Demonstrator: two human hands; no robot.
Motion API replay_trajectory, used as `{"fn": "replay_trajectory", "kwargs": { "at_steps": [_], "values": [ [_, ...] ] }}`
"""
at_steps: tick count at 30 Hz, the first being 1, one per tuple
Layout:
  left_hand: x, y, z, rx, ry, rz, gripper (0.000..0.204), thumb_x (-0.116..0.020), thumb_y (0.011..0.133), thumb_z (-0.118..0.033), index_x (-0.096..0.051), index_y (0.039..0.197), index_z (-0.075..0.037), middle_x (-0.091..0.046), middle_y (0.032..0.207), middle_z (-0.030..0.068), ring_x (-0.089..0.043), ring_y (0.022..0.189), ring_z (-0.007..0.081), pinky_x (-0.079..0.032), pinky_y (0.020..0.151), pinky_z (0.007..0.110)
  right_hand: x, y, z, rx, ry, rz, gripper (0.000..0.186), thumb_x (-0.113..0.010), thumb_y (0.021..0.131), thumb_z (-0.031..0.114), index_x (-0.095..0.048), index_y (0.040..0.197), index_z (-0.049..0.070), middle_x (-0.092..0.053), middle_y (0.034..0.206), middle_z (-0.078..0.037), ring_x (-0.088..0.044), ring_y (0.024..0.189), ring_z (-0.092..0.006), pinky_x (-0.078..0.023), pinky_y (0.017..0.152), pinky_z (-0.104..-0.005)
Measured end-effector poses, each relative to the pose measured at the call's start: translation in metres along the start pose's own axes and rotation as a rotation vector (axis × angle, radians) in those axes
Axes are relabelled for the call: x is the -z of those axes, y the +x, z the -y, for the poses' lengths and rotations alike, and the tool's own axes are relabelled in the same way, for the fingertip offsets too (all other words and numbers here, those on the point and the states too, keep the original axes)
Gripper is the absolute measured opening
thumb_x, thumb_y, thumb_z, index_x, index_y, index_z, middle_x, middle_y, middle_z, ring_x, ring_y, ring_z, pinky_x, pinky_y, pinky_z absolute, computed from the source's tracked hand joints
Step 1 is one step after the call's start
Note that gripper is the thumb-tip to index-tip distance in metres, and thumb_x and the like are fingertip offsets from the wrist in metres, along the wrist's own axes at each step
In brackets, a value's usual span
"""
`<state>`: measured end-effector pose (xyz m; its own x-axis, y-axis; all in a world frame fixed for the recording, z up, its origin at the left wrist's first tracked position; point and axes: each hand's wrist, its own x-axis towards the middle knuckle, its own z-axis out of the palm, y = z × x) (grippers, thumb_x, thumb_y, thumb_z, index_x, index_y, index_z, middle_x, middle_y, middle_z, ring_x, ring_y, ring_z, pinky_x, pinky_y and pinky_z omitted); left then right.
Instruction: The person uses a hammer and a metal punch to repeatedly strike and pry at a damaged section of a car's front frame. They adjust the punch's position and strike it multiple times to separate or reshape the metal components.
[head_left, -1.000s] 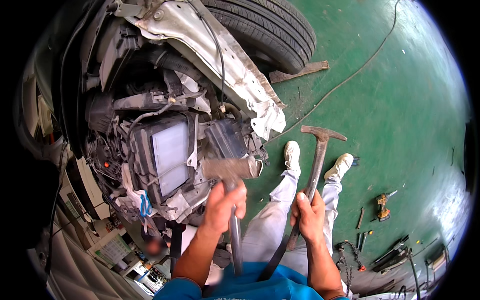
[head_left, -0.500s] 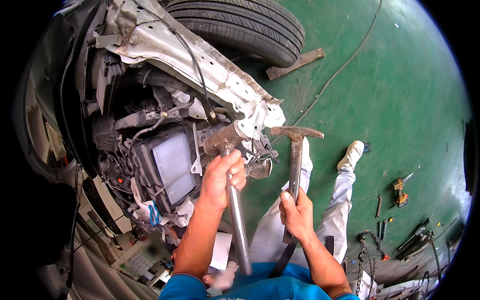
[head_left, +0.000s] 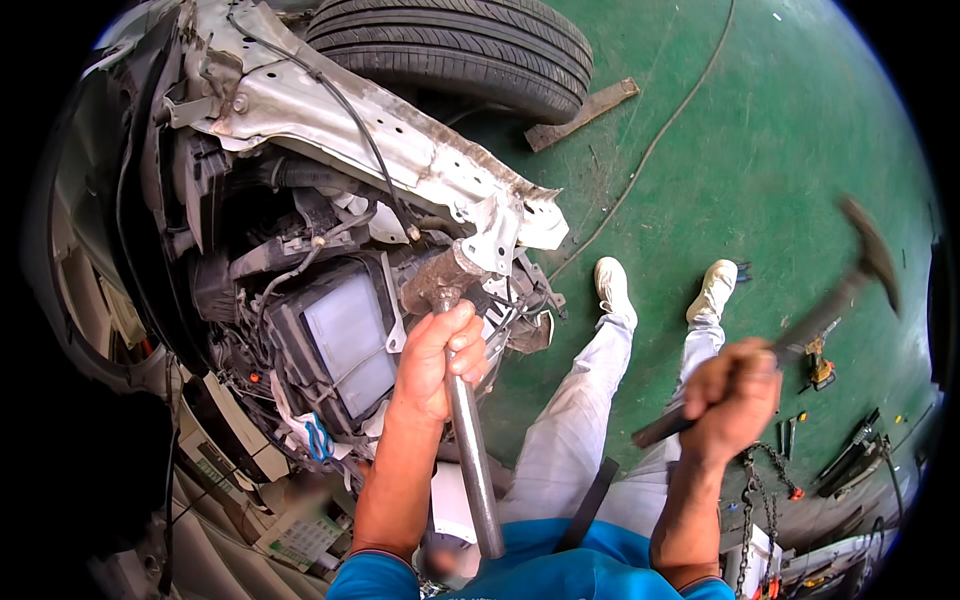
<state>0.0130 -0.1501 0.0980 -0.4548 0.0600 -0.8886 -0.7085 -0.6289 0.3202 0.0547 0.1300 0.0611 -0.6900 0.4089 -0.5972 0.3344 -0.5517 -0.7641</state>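
My left hand [head_left: 437,360] is wrapped round the upper part of a steel-handled sledgehammer [head_left: 474,455], just below its rusty head. That head rests close against the torn, bent end of a silver car body rail [head_left: 400,150]; whether they touch is hard to tell. Out to the right, my right hand [head_left: 732,400] grips the handle of a smaller hammer [head_left: 818,320], raised away from the car. Its narrow, dark head is smeared by motion. Below the rail lies the open engine bay, with a black box with a pale top [head_left: 350,320].
A tyre [head_left: 450,55] stands beyond the rail, with a flat brown bar [head_left: 582,115] by it. A thin cable [head_left: 655,150] crosses the green floor. To the right lie a yellow drill [head_left: 820,368], hand tools [head_left: 790,435] and a chain [head_left: 770,465]. My shoes and legs are between car and tools.
My right hand has swung the smaller hammer from beside the rail end far out to the right. The left hand still holds the sledgehammer at nearly the same spot.
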Motion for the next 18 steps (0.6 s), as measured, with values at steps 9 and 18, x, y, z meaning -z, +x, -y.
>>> {"fn": "replay_trajectory", "kwargs": {
  "at_steps": [9,18],
  "values": [
    [0.010,0.000,-0.012,-0.077,0.062,-0.059,0.018,-0.050,0.100,-0.016,-0.045,0.083,-0.012,-0.042,0.064,-0.0051,-0.040,0.046,0.0052,-0.038,0.044,0.023,-0.027,-0.056,-0.073,-0.590,-0.221,0.360,0.028,-0.065,0.094,0.027,-0.051,0.084,0.005,-0.050,0.061,0.002,-0.046,0.051,-0.0068,-0.039,0.046,-0.0261],
    [-0.005,0.007,-0.004,-0.072,0.068,0.004,0.014,-0.050,0.100,-0.016,-0.048,0.088,-0.009,-0.042,0.064,-0.0042,-0.041,0.045,0.0059,-0.039,0.044,0.024,-0.022,-0.056,-0.085,-0.580,-0.240,0.489,0.025,-0.061,0.097,0.025,-0.046,0.087,0.006,-0.047,0.062,0.001,-0.042,0.045,-0.0062,-0.036,0.039,-0.0242]
  ]
}}
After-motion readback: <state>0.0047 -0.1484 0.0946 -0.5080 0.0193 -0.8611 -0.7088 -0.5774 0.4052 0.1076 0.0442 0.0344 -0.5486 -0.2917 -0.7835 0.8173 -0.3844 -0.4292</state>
